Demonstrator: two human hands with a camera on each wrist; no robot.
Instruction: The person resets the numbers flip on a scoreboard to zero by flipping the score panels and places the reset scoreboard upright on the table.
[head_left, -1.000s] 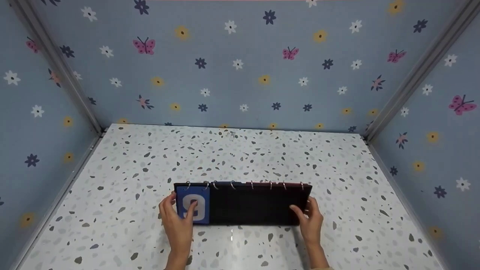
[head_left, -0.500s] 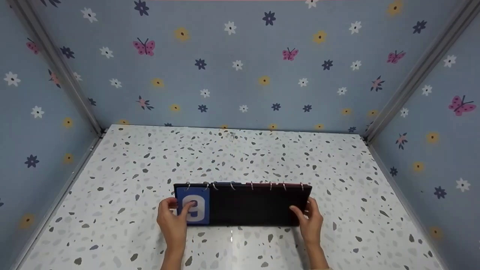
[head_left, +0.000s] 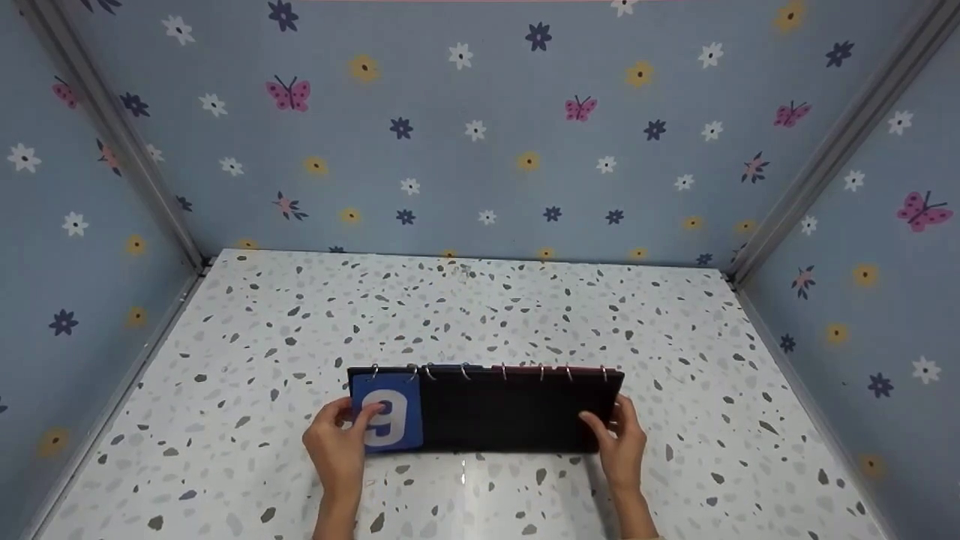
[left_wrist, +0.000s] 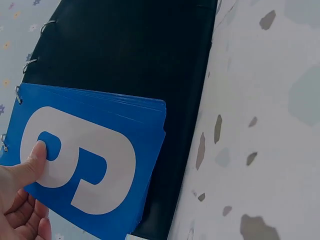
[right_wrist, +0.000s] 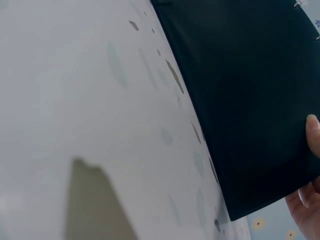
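Note:
A black flip scoreboard [head_left: 495,416] stands on its long lower edge, with metal rings along the top. At its left end hangs a stack of blue number cards [left_wrist: 115,120], the front one showing a white 9. My left hand [head_left: 336,446] pinches these cards at their left edge, thumb on the 9 and fingers behind. In the left wrist view the card edges fan slightly apart. My right hand [head_left: 624,446] grips the board's right end, thumb on the black face. The fingers behind the board are partly hidden.
The scoreboard rests on a white speckled tabletop [head_left: 465,322]. Blue panels with flowers and butterflies rise at the back [head_left: 480,90], left [head_left: 67,277] and right [head_left: 870,300], joined by grey corner posts.
My left hand has shifted to the left, its thumb sliding toward the blue cards' outer edge. The cards now sit slightly askew. The right hand and the board stay put.

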